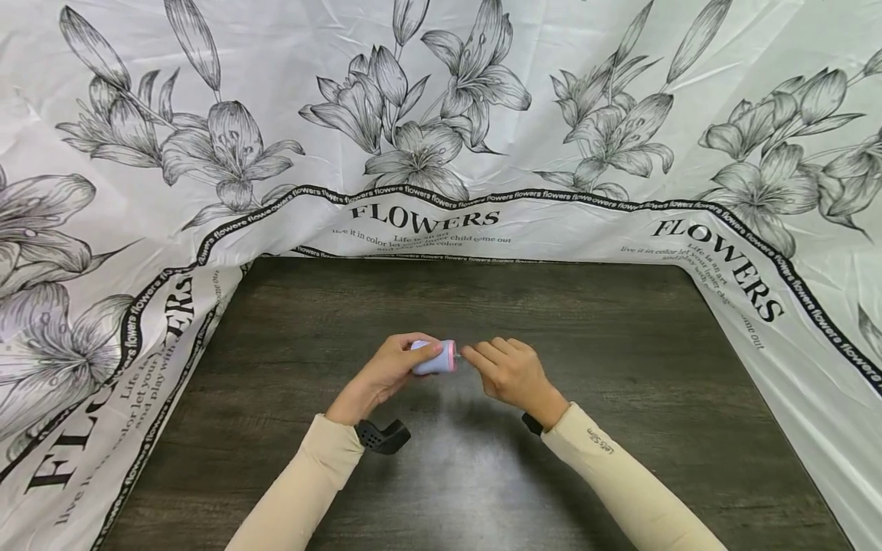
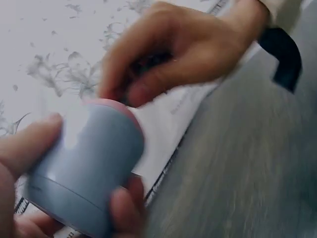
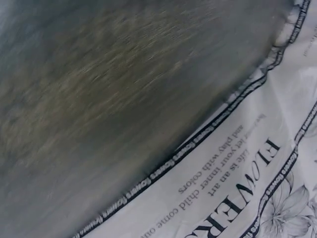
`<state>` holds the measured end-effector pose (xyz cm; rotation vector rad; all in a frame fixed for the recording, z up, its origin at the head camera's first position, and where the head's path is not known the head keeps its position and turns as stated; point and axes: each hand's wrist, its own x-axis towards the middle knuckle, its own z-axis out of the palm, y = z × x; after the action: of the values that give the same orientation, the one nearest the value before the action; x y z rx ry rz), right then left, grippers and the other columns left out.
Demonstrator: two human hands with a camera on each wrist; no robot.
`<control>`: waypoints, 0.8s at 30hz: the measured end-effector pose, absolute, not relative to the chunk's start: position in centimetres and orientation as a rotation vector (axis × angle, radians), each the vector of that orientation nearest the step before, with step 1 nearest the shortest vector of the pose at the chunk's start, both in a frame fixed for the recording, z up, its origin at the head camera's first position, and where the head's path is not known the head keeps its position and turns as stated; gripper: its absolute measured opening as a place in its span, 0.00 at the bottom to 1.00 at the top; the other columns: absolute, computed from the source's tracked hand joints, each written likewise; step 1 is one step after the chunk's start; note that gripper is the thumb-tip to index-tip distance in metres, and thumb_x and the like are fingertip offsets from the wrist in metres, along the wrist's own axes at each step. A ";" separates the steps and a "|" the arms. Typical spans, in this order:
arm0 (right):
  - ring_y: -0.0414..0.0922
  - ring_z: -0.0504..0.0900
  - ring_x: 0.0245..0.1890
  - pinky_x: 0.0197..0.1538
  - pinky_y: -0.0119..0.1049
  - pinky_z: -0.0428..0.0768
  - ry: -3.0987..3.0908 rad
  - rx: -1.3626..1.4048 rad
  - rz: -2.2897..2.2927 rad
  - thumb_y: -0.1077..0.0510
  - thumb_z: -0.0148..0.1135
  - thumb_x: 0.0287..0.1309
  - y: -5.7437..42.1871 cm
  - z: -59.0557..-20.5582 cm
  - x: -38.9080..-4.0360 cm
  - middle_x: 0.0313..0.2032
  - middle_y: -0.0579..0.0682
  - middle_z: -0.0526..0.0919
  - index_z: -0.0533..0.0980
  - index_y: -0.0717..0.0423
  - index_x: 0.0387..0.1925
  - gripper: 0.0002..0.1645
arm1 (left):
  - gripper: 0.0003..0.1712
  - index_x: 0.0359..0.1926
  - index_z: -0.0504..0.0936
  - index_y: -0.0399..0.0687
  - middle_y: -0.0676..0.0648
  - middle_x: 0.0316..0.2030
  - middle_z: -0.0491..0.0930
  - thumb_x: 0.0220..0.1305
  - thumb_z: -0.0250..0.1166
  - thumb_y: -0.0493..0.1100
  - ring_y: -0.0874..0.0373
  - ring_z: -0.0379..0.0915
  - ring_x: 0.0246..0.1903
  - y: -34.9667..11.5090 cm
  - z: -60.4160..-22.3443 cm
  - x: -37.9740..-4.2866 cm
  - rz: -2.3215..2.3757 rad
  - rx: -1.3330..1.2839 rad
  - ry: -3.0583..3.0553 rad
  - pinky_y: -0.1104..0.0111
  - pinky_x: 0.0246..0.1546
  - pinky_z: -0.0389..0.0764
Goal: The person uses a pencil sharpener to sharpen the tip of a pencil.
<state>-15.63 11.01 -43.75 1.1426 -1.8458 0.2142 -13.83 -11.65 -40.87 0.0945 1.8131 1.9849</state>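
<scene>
My left hand [image 1: 389,367] grips a small pale-blue cylinder [image 1: 436,360] with a pink rim, held sideways above the table. In the left wrist view the cylinder [image 2: 91,158] fills the lower left, thumb on one side and fingers round the other. The fingers of my right hand [image 1: 508,373] are curled right at the pink end. They appear to pinch a small thin part that juts from it; its kind is mostly hidden. Dark bits show inside the curl of the right hand [image 2: 183,49] in the left wrist view. Neither hand appears in the right wrist view.
Beneath the hands lies a dark wood-grain table [image 1: 331,306]. White cloth [image 1: 441,168] printed with flowers and lettering hangs behind it and along both sides. Each wrist wears a black band [image 1: 383,437].
</scene>
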 end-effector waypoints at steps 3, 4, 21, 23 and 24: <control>0.35 0.62 0.12 0.15 0.25 0.60 -1.972 1.111 0.398 0.60 0.52 0.67 10.7 -43.5 -15.4 0.16 0.43 0.71 0.82 0.53 0.31 0.13 | 0.20 0.53 0.75 0.29 0.46 0.39 0.76 0.64 0.64 0.38 0.61 0.74 0.32 -11.4 -40.9 -13.6 1.987 0.238 1.995 0.71 0.33 0.78; 0.33 0.60 0.12 0.15 0.24 0.58 -2.042 1.105 0.487 0.60 0.55 0.65 10.6 -43.3 -15.3 0.15 0.43 0.71 0.83 0.54 0.31 0.11 | 0.20 0.53 0.76 0.30 0.44 0.40 0.77 0.62 0.65 0.37 0.61 0.74 0.32 -11.3 -41.0 -13.5 1.982 0.297 2.068 0.71 0.32 0.78; 0.35 0.71 0.17 0.22 0.28 0.69 -2.759 1.072 1.241 0.58 0.58 0.65 11.2 -41.7 -15.1 0.23 0.43 0.79 0.79 0.58 0.45 0.10 | 0.20 0.49 0.80 0.42 0.40 0.45 0.78 0.55 0.71 0.40 0.55 0.75 0.35 -11.1 -41.8 -13.2 1.770 0.496 2.486 0.68 0.33 0.78; 0.36 0.75 0.21 0.24 0.29 0.73 -2.576 1.133 0.936 0.58 0.62 0.61 11.1 -42.1 -15.0 0.29 0.45 0.82 0.78 0.57 0.46 0.13 | 0.18 0.50 0.79 0.39 0.39 0.42 0.79 0.60 0.68 0.41 0.58 0.75 0.32 -11.3 -41.8 -13.5 1.813 0.410 2.416 0.68 0.31 0.79; 0.37 0.76 0.22 0.24 0.29 0.73 -2.477 1.157 0.775 0.58 0.63 0.60 11.0 -42.3 -14.9 0.31 0.46 0.82 0.77 0.57 0.46 0.13 | 0.17 0.49 0.79 0.36 0.39 0.40 0.79 0.62 0.66 0.42 0.59 0.75 0.30 -11.4 -41.7 -13.6 1.837 0.358 2.368 0.68 0.30 0.79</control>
<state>-14.92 11.04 -42.35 1.1574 -2.4774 0.7753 -13.62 -11.38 -41.68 0.3585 2.3681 1.8365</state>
